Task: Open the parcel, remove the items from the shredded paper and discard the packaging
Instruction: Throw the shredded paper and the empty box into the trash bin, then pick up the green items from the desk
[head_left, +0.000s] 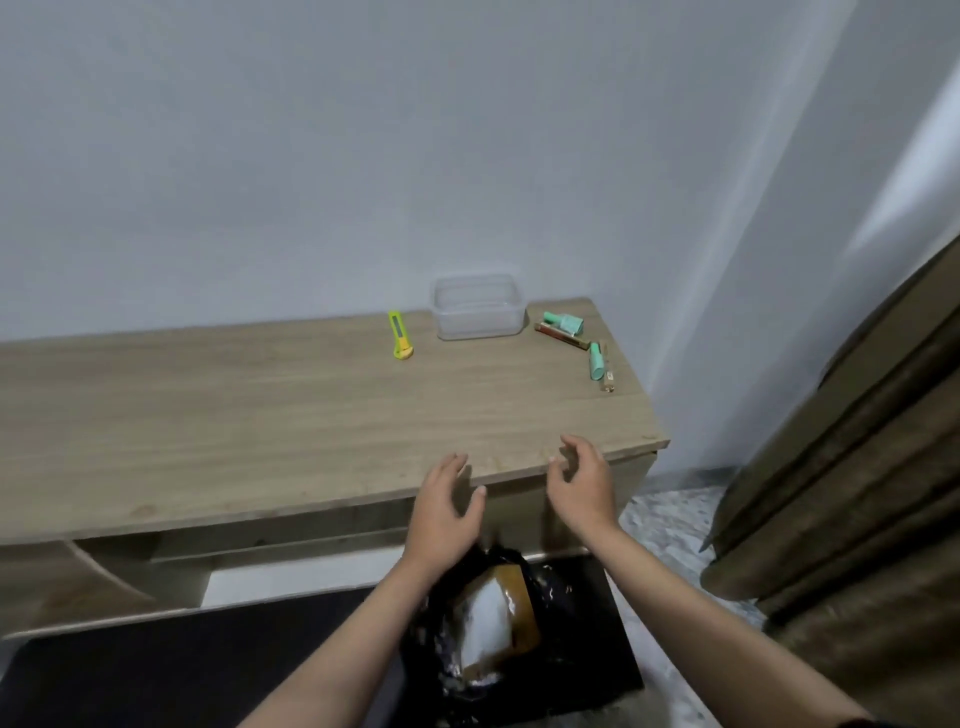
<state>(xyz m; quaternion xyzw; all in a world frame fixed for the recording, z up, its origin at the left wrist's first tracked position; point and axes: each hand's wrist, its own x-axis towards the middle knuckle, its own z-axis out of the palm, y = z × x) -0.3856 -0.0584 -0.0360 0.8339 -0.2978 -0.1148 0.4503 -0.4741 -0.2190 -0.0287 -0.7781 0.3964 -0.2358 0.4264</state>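
Observation:
The parcel packaging (496, 631), brown and white, lies inside a black bin bag (561, 597) on the floor below the desk's front edge. My left hand (444, 512) and my right hand (582, 486) hover above the bag at the desk edge, both empty with relaxed, slightly curled fingers. On the wooden desk (260, 415) at the back right lie the removed items: a mint-green bottle (563, 322), a brown stick (561, 335), a mint-green tube (595, 362) and a small tan stick (607, 382).
A clear plastic container (477, 307) stands at the back of the desk. A yellow-green utility knife (400, 335) lies to its left. A brown curtain (857, 493) hangs at the right, and a dark mat (182, 675) covers the floor under the desk.

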